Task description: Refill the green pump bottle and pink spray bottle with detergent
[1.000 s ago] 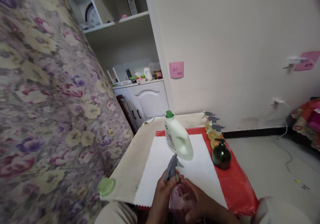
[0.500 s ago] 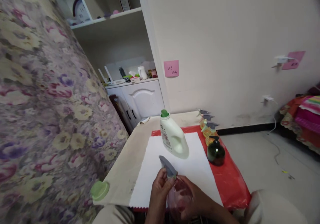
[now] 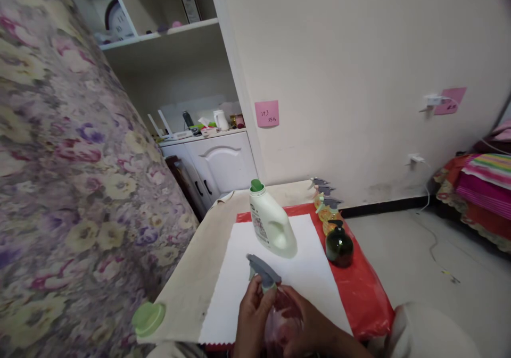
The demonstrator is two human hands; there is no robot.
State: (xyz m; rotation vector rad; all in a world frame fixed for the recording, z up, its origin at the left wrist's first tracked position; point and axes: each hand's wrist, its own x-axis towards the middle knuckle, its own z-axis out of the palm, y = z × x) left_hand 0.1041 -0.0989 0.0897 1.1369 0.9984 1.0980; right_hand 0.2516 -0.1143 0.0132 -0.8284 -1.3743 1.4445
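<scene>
At the near edge of the table I hold a clear pink spray bottle [image 3: 280, 323] with a grey trigger head [image 3: 263, 269]. My left hand [image 3: 254, 310] is closed around the collar just under the trigger head. The bottle's body is gripped by my right hand [image 3: 309, 321], whose fingertips are partly hidden below. Beyond them, an uncapped pale green detergent jug [image 3: 273, 222] stands upright on a white sheet [image 3: 223, 289]; its green spout shows at the top. A light green cap [image 3: 148, 318] lies at the table's near left corner.
Along the right side, a dark green pump bottle [image 3: 339, 245] and several amber spray bottles [image 3: 331, 221] stand in a row on red plastic [image 3: 359, 289]. A floral curtain [image 3: 80, 188] hangs close on the left. A wall [image 3: 339, 81] rises behind the table.
The view has shifted slightly, so the scene sits a little further left. Both hands keep hold of the spray bottle, and its grey trigger head tilts a bit more to the left.
</scene>
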